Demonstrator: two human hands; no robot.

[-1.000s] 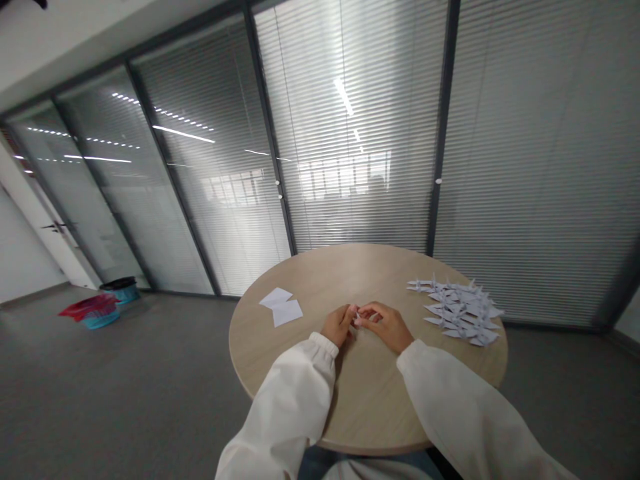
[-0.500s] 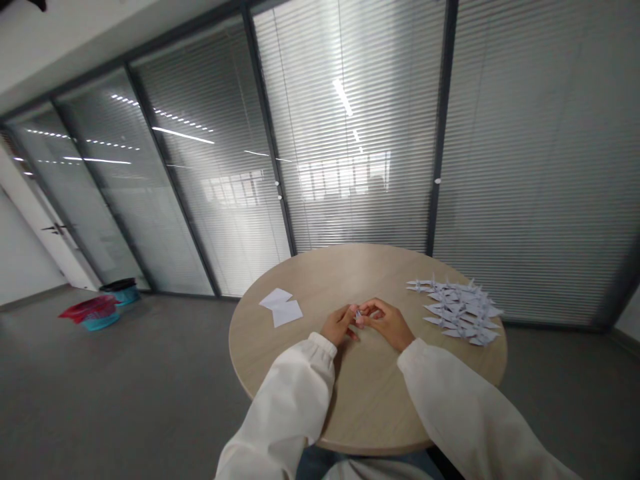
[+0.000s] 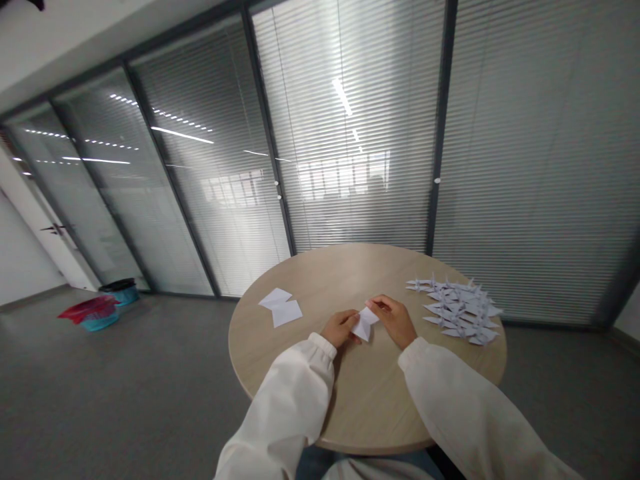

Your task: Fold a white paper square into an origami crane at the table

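Note:
Over the middle of the round table (image 3: 360,267) a small folded white paper (image 3: 365,326) is held between my two hands. My left hand (image 3: 342,328) pinches its left side, thumb on top. At its upper right edge, the fingers of my right hand (image 3: 394,319) are closed on the paper. Two opened, creased flaps face up; the exact folds are too small to make out. To the right lies a cluster of several folded white paper cranes (image 3: 463,310). White square paper sheets (image 3: 287,313) rest on the left part of the table.
A glass partition with blinds (image 3: 360,133) stands right behind the table. On the floor at far left are a blue bin with a red liner (image 3: 93,312) and a blue bin with a black liner (image 3: 121,290). A white door (image 3: 47,220) is beyond them.
The paper, mostly hidden between my fingers before, now shows spread flaps. My right hand has shifted slightly right, away from my left. The cranes and sheets have not moved.

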